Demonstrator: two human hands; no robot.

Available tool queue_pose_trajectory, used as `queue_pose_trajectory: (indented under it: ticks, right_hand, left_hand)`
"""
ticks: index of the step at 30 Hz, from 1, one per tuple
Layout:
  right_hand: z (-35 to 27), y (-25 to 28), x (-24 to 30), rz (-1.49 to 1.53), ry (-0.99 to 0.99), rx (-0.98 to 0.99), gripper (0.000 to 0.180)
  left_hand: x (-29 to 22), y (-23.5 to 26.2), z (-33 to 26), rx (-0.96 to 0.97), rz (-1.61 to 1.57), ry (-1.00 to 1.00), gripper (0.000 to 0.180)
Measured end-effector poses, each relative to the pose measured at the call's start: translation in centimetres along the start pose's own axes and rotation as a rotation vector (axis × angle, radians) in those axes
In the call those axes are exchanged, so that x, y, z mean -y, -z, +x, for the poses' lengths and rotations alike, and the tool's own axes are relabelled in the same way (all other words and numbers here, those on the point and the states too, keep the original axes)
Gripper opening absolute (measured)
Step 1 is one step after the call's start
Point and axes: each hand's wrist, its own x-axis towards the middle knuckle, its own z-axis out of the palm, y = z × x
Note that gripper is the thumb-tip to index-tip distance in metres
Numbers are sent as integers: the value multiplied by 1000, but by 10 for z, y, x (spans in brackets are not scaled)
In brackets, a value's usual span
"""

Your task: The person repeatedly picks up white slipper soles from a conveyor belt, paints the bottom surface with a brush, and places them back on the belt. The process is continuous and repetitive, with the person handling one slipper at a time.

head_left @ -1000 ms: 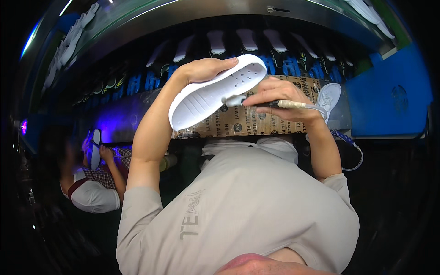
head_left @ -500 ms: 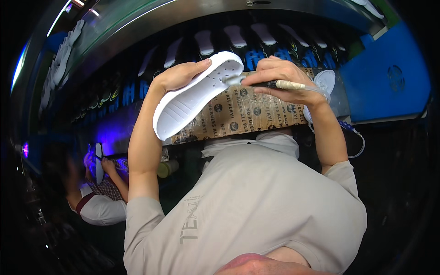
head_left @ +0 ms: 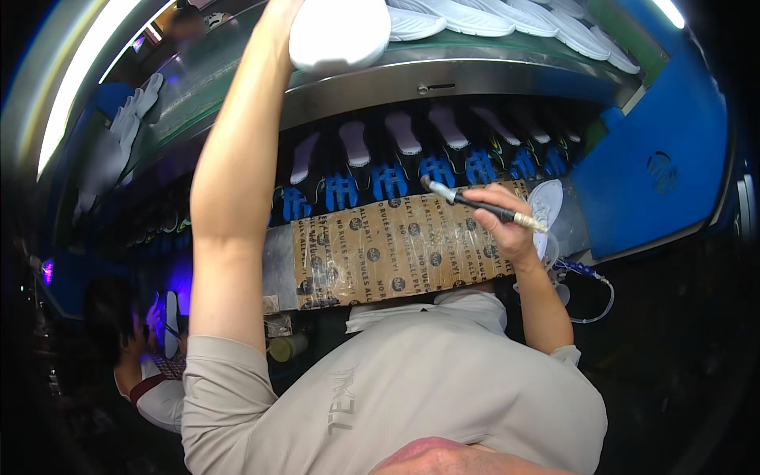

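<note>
A white tube lamp [head_left: 77, 87] glares at upper left, with violet-blue glow below. The white sole [head_left: 340, 33] is very bright, the steel edge [head_left: 507, 71] bends, and the lower corners are nearly black.

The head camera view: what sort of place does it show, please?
Most likely a shoe workshop or factory line. White shoe soles are lined up near the top, a row of foot-shaped pieces shows below them, and the right hand holds a brush-like tool.

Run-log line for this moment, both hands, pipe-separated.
left hand: out of frame, forearm beside white sole | right hand: holding brush over cardboard | nearby: white shoe at cardboard's right end
</note>
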Motion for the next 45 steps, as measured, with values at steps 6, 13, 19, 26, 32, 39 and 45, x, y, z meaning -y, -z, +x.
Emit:
queue_pose_trajectory:
  ticks: [6,13,19,26,32,39,45]
  right_hand:
    - [-37,-15,-5,24,-122,157,30]
    - [-60,-9,-24,2,-285,184,30]
    - [-55,-21,-38,120,-296,259,30]
    - [-52,-30,-26,13,-341,264,32]
    - [-47,-41,-23,31,-305,249,31]
    - [-47,-46,-20,151,-361,187,28]
    - [-54,-49,-51,504,-498,-188,25]
  left_hand:
    - [-60,113,107,-793,615,-111,60]
    - [-76,289,-64,-1189,1956,591,62]
    - [-231,546,-335,-1085,2104,1180,78]
    - [-144,588,-302,-981,1873,469,87]
    - [-149,570,-276,-1121,2030,513,84]
    - [-130,431,-296,-1111,1587,-42,69]
    - [-12,207,-286,-618,-126,-523,52]
